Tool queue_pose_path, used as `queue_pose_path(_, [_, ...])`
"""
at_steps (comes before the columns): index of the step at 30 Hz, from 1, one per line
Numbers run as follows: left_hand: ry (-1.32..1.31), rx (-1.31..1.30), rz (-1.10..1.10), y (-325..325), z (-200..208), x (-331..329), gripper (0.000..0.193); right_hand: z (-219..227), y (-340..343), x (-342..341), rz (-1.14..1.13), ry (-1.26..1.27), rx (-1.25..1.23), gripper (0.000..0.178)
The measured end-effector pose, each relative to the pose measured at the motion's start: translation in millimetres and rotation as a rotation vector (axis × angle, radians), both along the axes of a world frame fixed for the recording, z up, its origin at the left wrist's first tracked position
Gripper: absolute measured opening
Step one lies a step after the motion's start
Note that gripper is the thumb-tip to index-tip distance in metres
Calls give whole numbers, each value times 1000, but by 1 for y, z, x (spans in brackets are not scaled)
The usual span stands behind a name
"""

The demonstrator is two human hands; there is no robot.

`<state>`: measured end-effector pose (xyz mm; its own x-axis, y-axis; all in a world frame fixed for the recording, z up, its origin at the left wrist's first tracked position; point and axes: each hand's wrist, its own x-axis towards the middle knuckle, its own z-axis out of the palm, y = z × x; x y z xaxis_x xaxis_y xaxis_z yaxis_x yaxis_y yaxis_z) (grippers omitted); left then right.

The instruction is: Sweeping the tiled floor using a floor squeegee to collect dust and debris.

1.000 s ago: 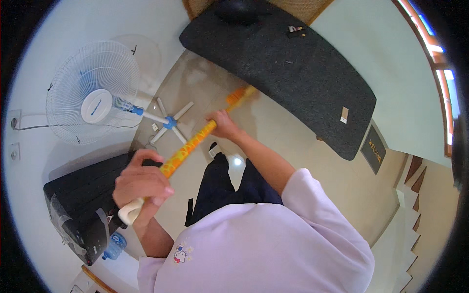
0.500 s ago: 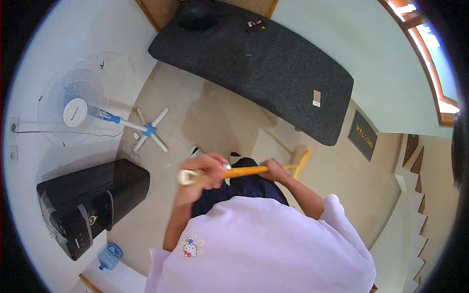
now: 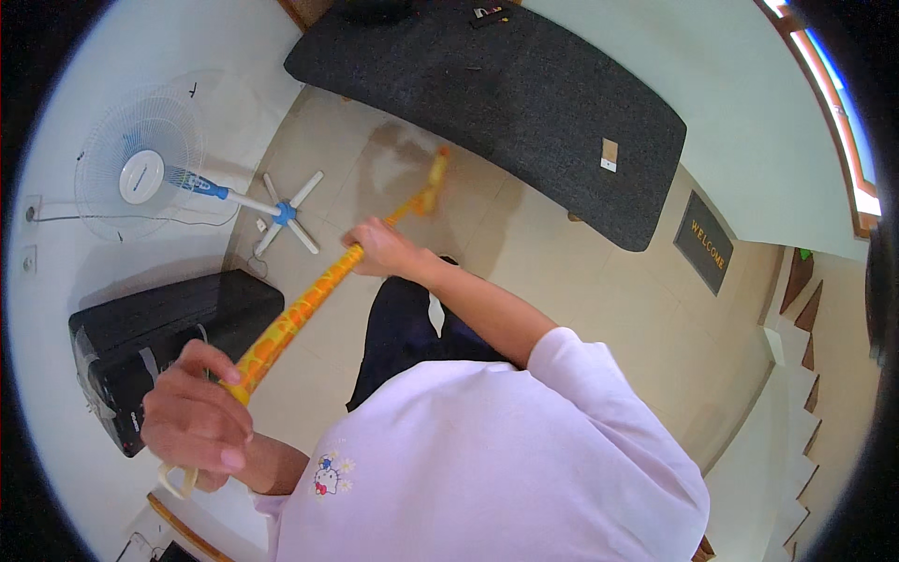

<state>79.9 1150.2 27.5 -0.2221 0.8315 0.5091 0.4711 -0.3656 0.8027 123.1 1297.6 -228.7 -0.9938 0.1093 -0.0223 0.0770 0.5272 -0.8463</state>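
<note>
A long broom (image 3: 304, 307) with a yellow and orange patterned handle slants from the lower left up toward the middle of the view. My left hand (image 3: 197, 412) is closed around the handle near its top end, where a pale hanging loop (image 3: 176, 481) sticks out below the fist. Farther down the handle, my right hand (image 3: 382, 249) grips it, with the forearm crossing in front of my dark trousers. The yellow broom head (image 3: 433, 183) is blurred and lies over the tiled floor just before the grey table. Its bristles cannot be made out.
At the left stand a white and blue pedestal fan (image 3: 145, 176) and a black appliance (image 3: 178, 318). A dark grey covered table (image 3: 524, 122) spans the far side, with small items on top. A grey doormat (image 3: 704, 244) and stairs (image 3: 796, 412) are at the right.
The broom head has swung from the right to the far middle, near the table. My left hand has moved down and left with the handle's top; my right hand has moved left and farther away.
</note>
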Motion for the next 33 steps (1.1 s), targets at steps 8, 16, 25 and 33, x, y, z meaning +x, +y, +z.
queue_pose_path(8, [-672, -106, -74, -1, -114, 52, 10, -91, 8, 190, -163, -200, 169, 14])
queue_pose_path(16, [-665, -4, 289, -87, -109, 71, 13, -56, -45, 186, -102, -240, 199, 13])
queue_pose_path(25, [-50, 88, 178, -173, -16, 133, 15, -7, -145, 90, 47, 160, 150, 15])
queue_pose_path(33, [-506, 25, 232, -213, -88, 186, 2, -65, -189, 258, -47, -136, 131, 20])
